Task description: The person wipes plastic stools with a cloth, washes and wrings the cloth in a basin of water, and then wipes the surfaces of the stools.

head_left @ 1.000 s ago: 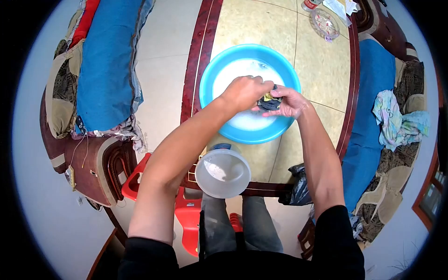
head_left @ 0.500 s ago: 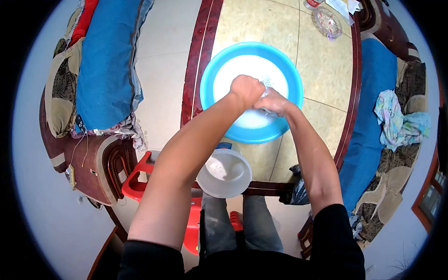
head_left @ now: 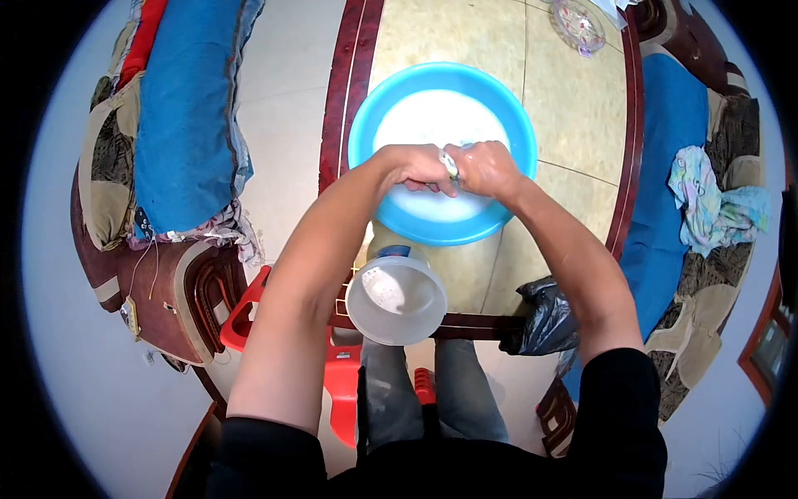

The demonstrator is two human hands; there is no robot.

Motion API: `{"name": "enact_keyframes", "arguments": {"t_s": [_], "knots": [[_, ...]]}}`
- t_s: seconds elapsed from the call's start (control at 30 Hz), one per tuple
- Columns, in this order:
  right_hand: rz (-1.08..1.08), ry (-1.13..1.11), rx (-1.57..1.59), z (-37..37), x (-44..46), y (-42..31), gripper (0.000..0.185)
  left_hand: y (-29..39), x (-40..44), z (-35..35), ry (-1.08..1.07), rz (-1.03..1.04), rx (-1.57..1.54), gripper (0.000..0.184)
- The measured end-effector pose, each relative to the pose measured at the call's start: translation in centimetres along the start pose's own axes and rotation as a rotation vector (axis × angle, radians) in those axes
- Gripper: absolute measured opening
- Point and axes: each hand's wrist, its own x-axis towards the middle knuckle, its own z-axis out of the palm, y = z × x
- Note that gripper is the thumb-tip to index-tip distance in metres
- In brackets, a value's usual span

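A blue plastic basin (head_left: 364,125) stands on the table, holding whitish, sudsy water (head_left: 436,112). Over the basin's near half, my left hand (head_left: 416,166) and my right hand (head_left: 490,169) meet, both with fingers closed. Between them shows a small strip of pale, wet, twisted cloth (head_left: 450,164) with a few darker marks. Most of the cloth is hidden inside my two fists. Water or suds glisten on the back of my right hand.
A translucent tub (head_left: 397,301) sits at the table's near edge, with a black plastic bag (head_left: 549,320) to its right. A clear patterned dish (head_left: 578,27) lies at the far right. Sofas with blue covers (head_left: 187,108) flank the table; a red stool (head_left: 342,382) is below left.
My hands have turned and come nearer to me, now side by side with the cloth strip between them. The whole view has shifted slightly.
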Motion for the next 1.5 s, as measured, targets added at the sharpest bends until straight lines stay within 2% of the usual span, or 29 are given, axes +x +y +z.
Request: {"name": "enact_keyframes", "arguments": {"t_s": [0.13,0.23,0.33,0.37,0.47,0.5,0.6,0.63,0.77,0.87,0.97,1.07,1.2,1.33,1.43,1.5], "knots": [[-0.229,0.117,-0.081,-0.8,-0.4,1.0,0.014,-0.3,-1.3,0.3,-0.190,0.061,-0.348,0.034],[-0.400,0.180,-0.153,-1.2,-0.6,0.9,0.015,0.3,-3.2,-0.5,-0.338,-0.003,-0.444,0.036],[-0.361,0.277,-0.008,-0.7,-0.8,0.4,0.019,0.2,-2.4,0.6,-0.188,0.084,-0.427,0.032],[-0.224,0.191,0.088,-0.3,-1.1,0.5,0.036,-0.5,-1.1,0.7,-0.103,0.159,-0.391,0.035],[-0.005,0.093,0.598,-1.1,-2.0,-0.5,0.059,-1.0,-0.5,0.3,0.399,0.302,0.482,0.033],[0.112,-0.075,0.767,-0.6,-1.9,0.6,0.083,0.1,-2.3,0.4,0.466,0.302,0.547,0.030],[0.456,-0.544,1.414,-1.7,-1.4,2.1,0.090,0.7,-3.9,0.8,0.605,0.543,0.897,0.030],[0.418,-0.610,1.561,-1.2,-1.5,2.8,0.084,1.1,-5.0,1.3,0.680,0.658,0.965,0.028],[0.123,-0.823,1.825,-0.8,-1.8,3.3,0.071,2.6,-6.6,2.1,0.906,1.001,1.118,0.018],[-0.046,-0.728,2.064,0.6,-1.6,2.6,0.066,2.9,-6.6,1.8,0.884,1.022,1.152,0.026],[0.355,-0.480,1.833,2.7,-1.7,2.4,0.059,2.9,-5.9,0.7,0.850,1.026,1.241,0.019],[0.458,-0.342,1.833,3.5,-0.4,-0.6,0.049,1.0,-4.1,-0.2,0.826,0.953,1.325,0.018],[0.646,-0.117,1.296,3.5,0.3,-3.7,0.019,-0.6,-2.3,0.7,0.708,0.684,1.258,0.017],[0.550,0.157,0.883,8.3,0.3,-3.2,0.030,-0.1,-2.3,2.3,0.524,0.399,1.122,0.018],[0.595,0.073,0.483,7.3,0.2,-3.2,0.030,0.2,-2.4,2.6,0.477,0.211,0.931,0.020],[0.467,0.073,0.344,6.2,-0.1,-2.9,0.025,0.0,-2.0,2.7,0.425,0.103,0.747,0.021]]}}
